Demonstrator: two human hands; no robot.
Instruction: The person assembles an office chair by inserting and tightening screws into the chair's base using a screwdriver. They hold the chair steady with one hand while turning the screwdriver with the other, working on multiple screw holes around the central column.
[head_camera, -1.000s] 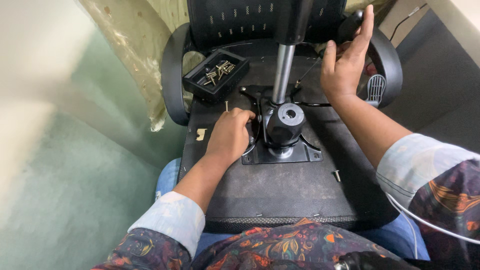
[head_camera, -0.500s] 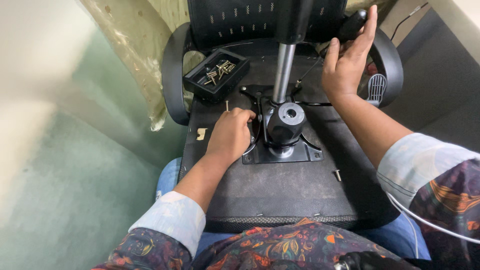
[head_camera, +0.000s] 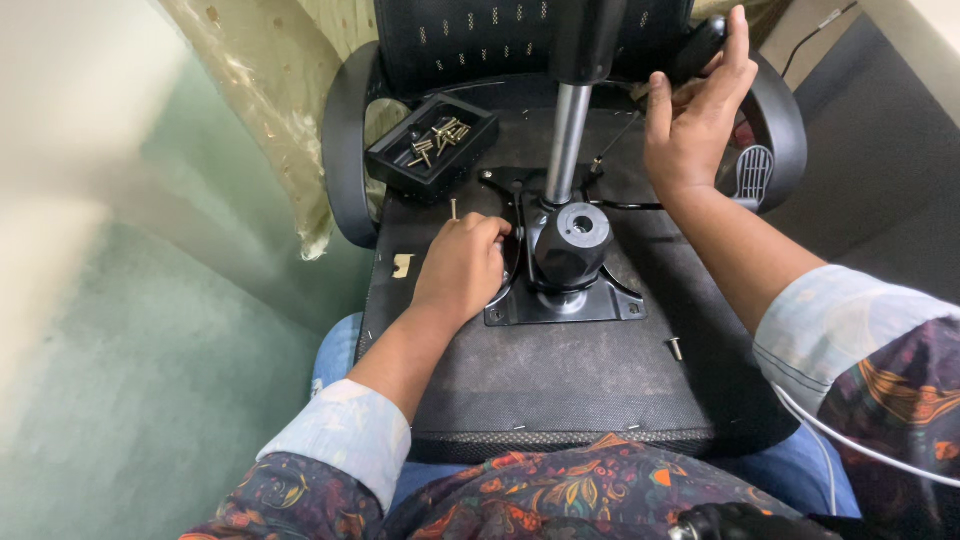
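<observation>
At the left edge of the metal mounting plate, the left hand lies curled, fingers pressed together against the plate's rim; whether they pinch anything underneath cannot be told. The plate sits at the middle of the upturned seat base, which rests across the person's lap, and the chrome gas cylinder rises from its black hub. The right hand is spread open near the far right corner of the seat base, fingers touching the armrest. A loose screw lies near the right edge, another screw stands just beyond the left knuckles, and a black tray of screws sits at the far left corner. Tilting the seat base could likely roll the loose screw off the edge; a nudge could spill the tray.
</observation>
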